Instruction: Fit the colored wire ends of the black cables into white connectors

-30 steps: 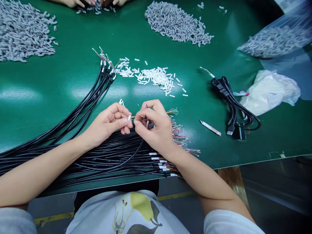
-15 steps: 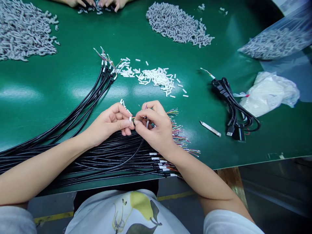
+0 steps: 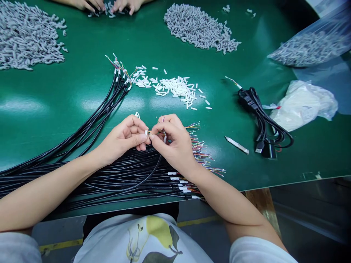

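Note:
My left hand [image 3: 128, 133] pinches a short white sleeve [image 3: 146, 133] between thumb and forefinger. Thin coloured wires run from it into my right hand [image 3: 174, 140], whose thumb and fingertips are closed on them. These wires belong to a black cable [image 3: 153, 168] that curves down below my right hand. Under both hands lies a thick bundle of black cables [image 3: 117, 170], with bared coloured wire ends [image 3: 201, 149] fanning out to the right. Past my hands is a loose heap of white sleeves [image 3: 178, 87].
Several black cables with white sleeves [image 3: 116, 87] stretch up the left. A coiled black USB cable [image 3: 255, 113], a white pen-like tool [image 3: 237, 145] and a white plastic bag [image 3: 298, 104] lie right. Grey parts form piles [image 3: 200, 27]; another person's hands [image 3: 124, 5] work at the far edge.
Both hands have shifted very slightly left, still holding the sleeve and wires. The other person's hands moved a little at the far edge.

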A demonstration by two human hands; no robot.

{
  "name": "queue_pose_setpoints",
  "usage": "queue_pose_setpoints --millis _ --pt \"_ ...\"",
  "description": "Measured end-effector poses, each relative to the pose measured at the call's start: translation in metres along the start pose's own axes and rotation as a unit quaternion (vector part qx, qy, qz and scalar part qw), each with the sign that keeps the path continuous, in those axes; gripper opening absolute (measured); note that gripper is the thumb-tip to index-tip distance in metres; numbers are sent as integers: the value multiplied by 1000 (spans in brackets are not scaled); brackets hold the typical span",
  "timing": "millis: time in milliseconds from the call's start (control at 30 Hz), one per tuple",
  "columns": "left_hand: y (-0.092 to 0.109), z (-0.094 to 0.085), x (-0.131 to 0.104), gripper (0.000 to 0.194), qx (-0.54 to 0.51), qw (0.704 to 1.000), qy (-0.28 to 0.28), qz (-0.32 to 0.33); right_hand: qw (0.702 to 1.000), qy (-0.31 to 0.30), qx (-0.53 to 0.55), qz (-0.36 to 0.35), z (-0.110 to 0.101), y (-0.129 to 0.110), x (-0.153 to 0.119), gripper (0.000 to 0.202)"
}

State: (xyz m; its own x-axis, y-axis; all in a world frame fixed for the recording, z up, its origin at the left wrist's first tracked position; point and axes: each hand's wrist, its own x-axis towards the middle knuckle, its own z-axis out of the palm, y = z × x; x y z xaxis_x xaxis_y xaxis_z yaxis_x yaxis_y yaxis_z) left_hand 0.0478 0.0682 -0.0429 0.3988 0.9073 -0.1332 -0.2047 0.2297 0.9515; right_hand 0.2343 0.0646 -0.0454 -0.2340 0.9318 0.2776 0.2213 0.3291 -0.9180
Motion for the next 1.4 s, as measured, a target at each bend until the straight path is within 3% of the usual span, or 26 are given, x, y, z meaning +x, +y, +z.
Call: queue_pose_setpoints --millis 167,300,533,1100,1267,1400 --pt "4 -1 1 11 19 997 76 25 978 -13 156 137 -8 -2 9 20" --pt "4 -1 1 10 21 996 86 28 955 -17 235 178 -10 -1 12 21" --pt "4 -3 2 9 31 992 121 17 960 -24 239 141 -11 -1 12 20" --pt "7 -2 2 8 5 990 143 -5 942 -8 261 211 -8 4 15 27" --pt "7 0 2 8 12 990 139 -9 941 -29 286 177 -8 5 14 16" --pt "5 0 4 9 11 991 134 -7 959 -14 233 159 -8 7 12 15"
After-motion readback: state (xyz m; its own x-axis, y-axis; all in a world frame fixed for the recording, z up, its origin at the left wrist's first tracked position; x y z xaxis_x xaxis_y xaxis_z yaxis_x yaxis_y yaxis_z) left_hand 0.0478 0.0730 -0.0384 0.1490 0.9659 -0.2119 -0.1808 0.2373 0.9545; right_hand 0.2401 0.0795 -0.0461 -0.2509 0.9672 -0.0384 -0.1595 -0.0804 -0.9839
